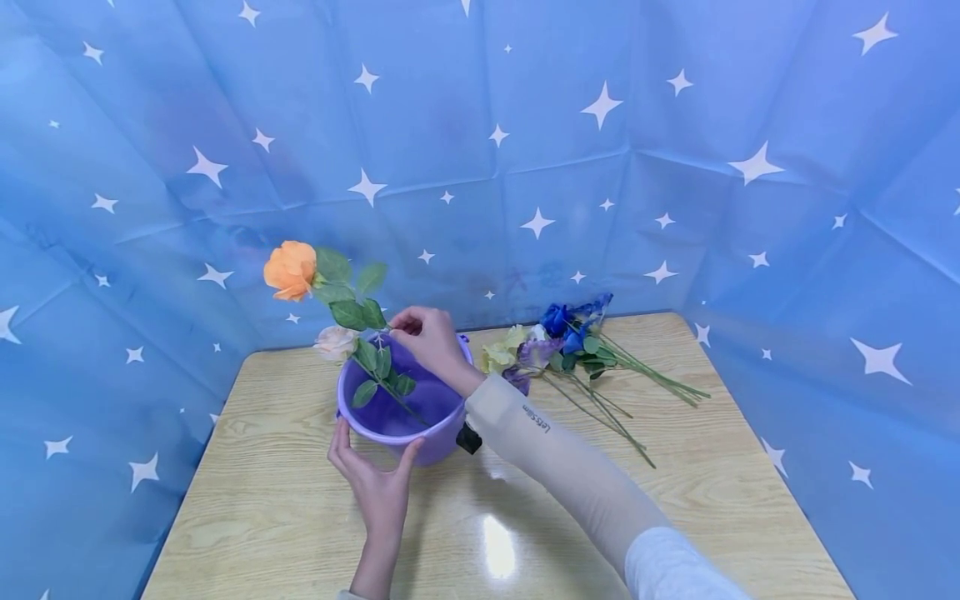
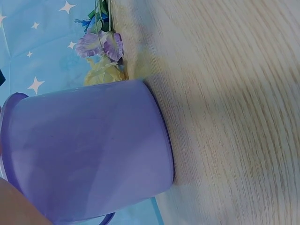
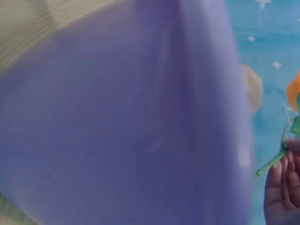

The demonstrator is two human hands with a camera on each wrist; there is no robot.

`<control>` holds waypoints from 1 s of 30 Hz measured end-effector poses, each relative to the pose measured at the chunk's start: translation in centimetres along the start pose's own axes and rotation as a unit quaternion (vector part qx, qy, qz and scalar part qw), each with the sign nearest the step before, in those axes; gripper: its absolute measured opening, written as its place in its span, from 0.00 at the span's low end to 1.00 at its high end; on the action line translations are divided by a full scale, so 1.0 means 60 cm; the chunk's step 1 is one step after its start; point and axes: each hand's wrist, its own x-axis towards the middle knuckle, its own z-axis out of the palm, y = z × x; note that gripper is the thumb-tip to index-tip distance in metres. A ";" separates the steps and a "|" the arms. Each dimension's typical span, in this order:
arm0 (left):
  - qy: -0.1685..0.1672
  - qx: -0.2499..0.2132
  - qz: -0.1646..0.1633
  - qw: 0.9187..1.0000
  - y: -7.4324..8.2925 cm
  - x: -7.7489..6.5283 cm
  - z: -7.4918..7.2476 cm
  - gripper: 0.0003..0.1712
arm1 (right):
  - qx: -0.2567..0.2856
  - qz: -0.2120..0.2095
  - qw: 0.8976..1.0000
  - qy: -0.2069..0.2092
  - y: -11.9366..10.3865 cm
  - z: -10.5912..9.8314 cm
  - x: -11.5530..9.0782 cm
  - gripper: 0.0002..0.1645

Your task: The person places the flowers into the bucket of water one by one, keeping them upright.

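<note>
A purple bucket (image 1: 420, 450) stands upright on the table. My left hand (image 1: 371, 479) holds its near-left side, with the thumb at the front rim and the fingers round the left; in the left wrist view the bucket (image 2: 93, 150) fills the left side. Above the far rim, my right hand (image 1: 431, 337) pinches the stem of an orange rose (image 1: 291, 271), whose bloom points left. The cut end of its green stem (image 3: 272, 163) pokes out below the fingers in the right wrist view. A pale rose (image 1: 337, 343) leans inside the bucket, its bloom over the left rim.
Right of the bucket lie artificial flowers: a yellow bloom (image 1: 498, 354), a purple one (image 1: 538, 352) and blue roses (image 1: 573, 333), stems pointing right. A black piece (image 1: 468, 439) sits by the bucket's right side. Blue star-patterned cloth (image 1: 465, 225) hangs behind the wooden table (image 1: 262, 500).
</note>
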 end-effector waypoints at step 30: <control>-0.088 0.042 0.022 0.995 -0.031 0.047 -0.030 0.73 | -0.099 0.028 0.994 -0.038 0.066 0.029 -0.011 0.03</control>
